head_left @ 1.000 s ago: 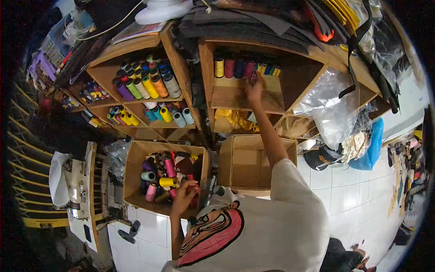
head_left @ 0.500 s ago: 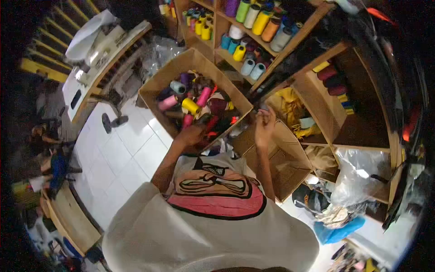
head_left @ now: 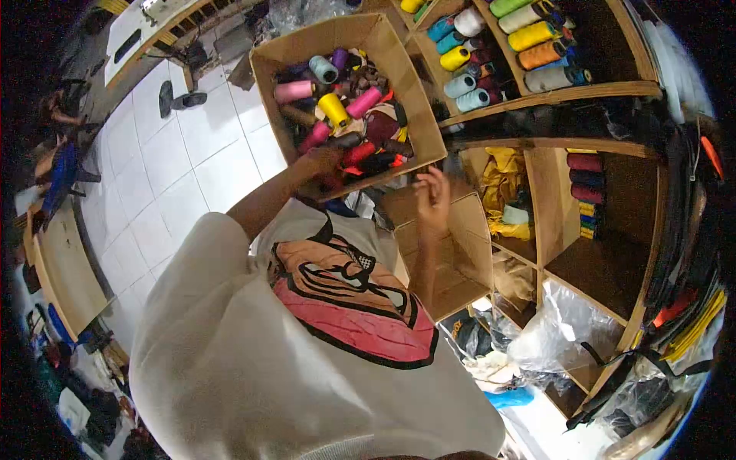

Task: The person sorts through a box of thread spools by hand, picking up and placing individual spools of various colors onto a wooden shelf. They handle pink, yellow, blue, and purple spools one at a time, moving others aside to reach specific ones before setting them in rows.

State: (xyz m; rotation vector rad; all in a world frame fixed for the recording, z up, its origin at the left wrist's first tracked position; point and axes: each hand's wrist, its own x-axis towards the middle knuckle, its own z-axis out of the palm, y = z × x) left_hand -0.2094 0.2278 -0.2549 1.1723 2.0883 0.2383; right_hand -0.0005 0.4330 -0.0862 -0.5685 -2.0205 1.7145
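Observation:
A cardboard box [head_left: 426, 153] holds many thread spools, among them a yellow spool [head_left: 333, 110], a pink spool [head_left: 363, 102], a light blue spool [head_left: 323, 70] and a red spool [head_left: 358, 154]. My left hand [head_left: 322, 164] reaches over the box's near side among the dark and red spools. Its fingers blend into the dark contents, and I cannot tell what they grip. Just outside the box's near right corner is my right hand [head_left: 434, 192], raised, its fingers loosely bent and apart with nothing between them. Below it stands a second open cardboard box [head_left: 460, 244].
Wooden shelves [head_left: 552, 98] on the right carry rows of thread cones. Yellow fabric [head_left: 506, 192] fills a lower compartment, with clear plastic bags [head_left: 548, 330] beneath. White floor tiles [head_left: 222, 165] lie to the left, and a sewing table [head_left: 138, 34] stands at the upper left.
The view has turned, so the shelves sit higher and more of the right side shows. My left hand stays in the spool box; my right hand remains near its corner, fingers looser.

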